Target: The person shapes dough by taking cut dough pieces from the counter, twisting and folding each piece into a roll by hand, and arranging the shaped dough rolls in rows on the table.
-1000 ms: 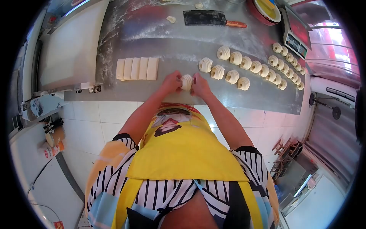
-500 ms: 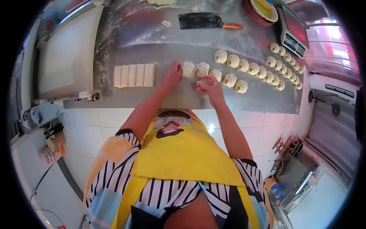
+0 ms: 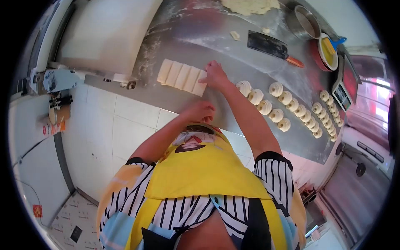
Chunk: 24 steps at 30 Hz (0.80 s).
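Observation:
A block of pale dough cut into several strips (image 3: 182, 78) lies on the steel table, its pieces side by side. At its right end is my right hand (image 3: 216, 76), the thumb on the end strip and the fingers bent around its far corner. My left hand (image 3: 201, 111) hovers by the table's front edge, below the strips, with loosely bent fingers and nothing visible in them. To the right of my right forearm sit swirled dough rolls (image 3: 255, 96) in a slanting row, the closest one beside the arm.
More rolls (image 3: 300, 110) stand in rows toward the right. Farther back lie a cleaver (image 3: 267, 44), a dough scrap (image 3: 235, 35) and a dough sheet (image 3: 250, 6). A metal pot (image 3: 303, 23), a bowl with a brush (image 3: 329, 52) and a scale (image 3: 341, 96) line the far right side.
The view has turned, so the table now slants. My right hand has gone from the rolls to the strips' right end. My left hand has left the roll and drawn back to the front edge.

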Tool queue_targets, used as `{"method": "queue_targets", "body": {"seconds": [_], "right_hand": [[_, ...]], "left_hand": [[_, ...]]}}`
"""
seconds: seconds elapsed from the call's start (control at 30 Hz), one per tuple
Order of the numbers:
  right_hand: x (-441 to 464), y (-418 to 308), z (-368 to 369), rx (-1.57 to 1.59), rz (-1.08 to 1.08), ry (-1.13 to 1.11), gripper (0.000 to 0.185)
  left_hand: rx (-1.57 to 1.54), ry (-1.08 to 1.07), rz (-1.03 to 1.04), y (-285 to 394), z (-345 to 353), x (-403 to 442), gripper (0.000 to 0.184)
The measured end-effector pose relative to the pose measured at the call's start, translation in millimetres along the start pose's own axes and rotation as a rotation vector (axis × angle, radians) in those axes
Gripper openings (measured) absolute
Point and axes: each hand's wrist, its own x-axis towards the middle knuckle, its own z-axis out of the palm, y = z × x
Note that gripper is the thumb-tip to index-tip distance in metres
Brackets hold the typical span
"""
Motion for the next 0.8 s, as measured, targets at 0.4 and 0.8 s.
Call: {"method": "queue_targets", "body": {"seconds": [0.4,0.8], "right_hand": [[-112.7,25.7,-34.5,1.242,0.375,0.219,0.041],[-184.7,24.2,-43.0,0.180,-0.209,0.457,0.042]], "left_hand": [[-0.744,-0.138,0.633,23.2,6.2,15.5,0.036],[-0.625,-0.049,-0.006,48.9,17.1,20.3,0.034]]}}
